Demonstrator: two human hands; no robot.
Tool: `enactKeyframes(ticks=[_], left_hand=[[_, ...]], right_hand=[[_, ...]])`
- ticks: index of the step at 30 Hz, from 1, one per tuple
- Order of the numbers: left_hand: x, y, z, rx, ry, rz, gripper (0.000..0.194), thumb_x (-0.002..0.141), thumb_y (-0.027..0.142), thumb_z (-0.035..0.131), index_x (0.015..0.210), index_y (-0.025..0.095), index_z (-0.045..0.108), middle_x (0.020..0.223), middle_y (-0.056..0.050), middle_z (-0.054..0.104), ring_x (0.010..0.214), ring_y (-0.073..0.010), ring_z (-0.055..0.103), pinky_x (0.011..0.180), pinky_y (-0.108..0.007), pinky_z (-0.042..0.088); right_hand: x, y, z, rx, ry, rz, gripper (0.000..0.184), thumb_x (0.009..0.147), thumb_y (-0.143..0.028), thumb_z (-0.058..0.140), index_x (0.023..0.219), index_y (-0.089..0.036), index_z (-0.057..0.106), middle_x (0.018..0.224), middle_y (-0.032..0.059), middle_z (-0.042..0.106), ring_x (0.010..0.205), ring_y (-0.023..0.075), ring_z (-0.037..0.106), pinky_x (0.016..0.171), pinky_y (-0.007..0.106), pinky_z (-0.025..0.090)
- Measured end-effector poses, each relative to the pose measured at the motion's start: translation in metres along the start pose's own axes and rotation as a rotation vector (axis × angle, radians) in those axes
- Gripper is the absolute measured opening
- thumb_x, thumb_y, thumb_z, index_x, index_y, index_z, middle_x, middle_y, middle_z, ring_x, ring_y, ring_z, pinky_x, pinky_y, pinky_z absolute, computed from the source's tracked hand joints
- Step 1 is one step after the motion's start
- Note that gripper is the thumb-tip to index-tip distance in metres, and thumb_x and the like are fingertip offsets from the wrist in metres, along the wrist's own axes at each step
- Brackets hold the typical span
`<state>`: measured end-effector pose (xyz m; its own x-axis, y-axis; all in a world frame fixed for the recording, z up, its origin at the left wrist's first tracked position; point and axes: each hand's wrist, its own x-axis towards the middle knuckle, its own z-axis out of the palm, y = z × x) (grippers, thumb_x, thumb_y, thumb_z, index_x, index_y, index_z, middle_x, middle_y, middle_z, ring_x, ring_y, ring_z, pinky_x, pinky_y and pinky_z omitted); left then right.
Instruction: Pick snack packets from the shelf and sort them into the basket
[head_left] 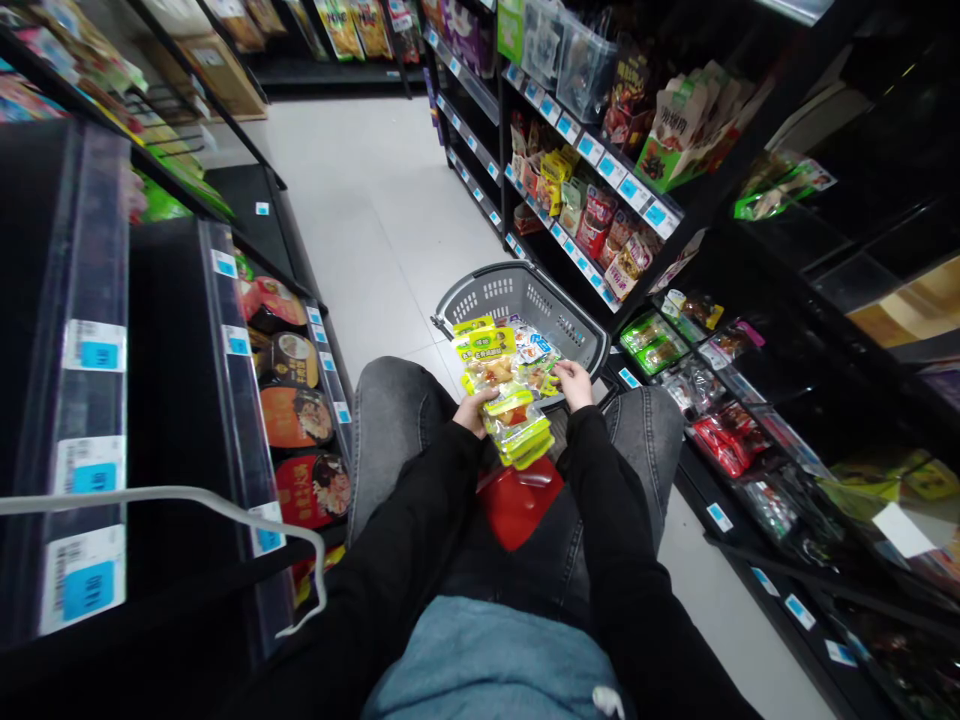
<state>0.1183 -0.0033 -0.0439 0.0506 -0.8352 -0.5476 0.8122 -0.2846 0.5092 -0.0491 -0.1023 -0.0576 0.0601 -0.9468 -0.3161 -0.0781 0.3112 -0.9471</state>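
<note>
I sit low in a shop aisle with my knees up. My left hand (475, 410) is closed on a stack of yellow-green snack packets (504, 395), held over my lap. My right hand (574, 384) grips the right side of the same stack, where a few white and blue packets (534, 350) fan out. Just beyond my hands stands a grey plastic shopping basket (501, 292) on the floor. A red seat (517, 500) shows between my legs under the packets.
Black shelves line both sides. The left shelf holds round instant-food bowls (292, 400) behind price tags. The right shelves carry hanging and lying snack bags (712, 430). A white wire hook (247, 520) juts out at lower left. Pale floor tiles (360, 200) run ahead.
</note>
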Motion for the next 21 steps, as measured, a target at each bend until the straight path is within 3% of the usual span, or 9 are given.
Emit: enactKeyframes(ticks=[5, 12, 15, 21], left_hand=[[-0.003, -0.002, 0.004, 0.078, -0.018, 0.003, 0.044, 0.061, 0.008, 0.065, 0.105, 0.009, 0.062, 0.087, -0.009, 0.073, 0.089, -0.0285, 0.068, 0.089, -0.043, 0.053], [-0.007, -0.005, 0.008, 0.148, -0.071, -0.007, 0.042, 0.058, 0.007, 0.070, 0.099, 0.007, 0.064, 0.087, -0.013, 0.073, 0.091, -0.0315, 0.068, 0.090, -0.045, 0.052], [-0.007, -0.004, 0.008, 0.155, -0.057, -0.021, 0.041, 0.058, 0.009, 0.072, 0.099, 0.007, 0.064, 0.084, -0.014, 0.073, 0.089, -0.0322, 0.068, 0.088, -0.045, 0.053], [-0.004, -0.005, 0.004, 0.173, -0.070, -0.017, 0.048, 0.056, 0.010, 0.073, 0.102, 0.009, 0.062, 0.086, -0.012, 0.073, 0.087, -0.0310, 0.068, 0.085, -0.045, 0.054]], right_hand=[[-0.018, -0.015, 0.019, -0.016, -0.174, -0.102, 0.033, 0.058, -0.040, 0.071, 0.077, -0.016, 0.058, 0.069, -0.0010, 0.056, 0.064, 0.0094, 0.052, 0.061, 0.022, 0.043], [-0.022, -0.008, 0.028, -0.106, -0.260, -0.147, 0.041, 0.048, -0.038, 0.078, 0.072, -0.016, 0.054, 0.067, -0.0031, 0.054, 0.061, 0.0083, 0.047, 0.062, 0.022, 0.039], [-0.020, -0.007, 0.027, -0.064, -0.222, -0.128, 0.040, 0.049, -0.038, 0.076, 0.074, -0.016, 0.053, 0.068, -0.0030, 0.054, 0.062, 0.0090, 0.048, 0.062, 0.022, 0.039], [-0.014, -0.010, 0.020, 0.136, 0.007, -0.048, 0.033, 0.055, -0.027, 0.072, 0.070, -0.019, 0.045, 0.064, -0.0057, 0.051, 0.063, 0.0078, 0.050, 0.064, 0.021, 0.043]])
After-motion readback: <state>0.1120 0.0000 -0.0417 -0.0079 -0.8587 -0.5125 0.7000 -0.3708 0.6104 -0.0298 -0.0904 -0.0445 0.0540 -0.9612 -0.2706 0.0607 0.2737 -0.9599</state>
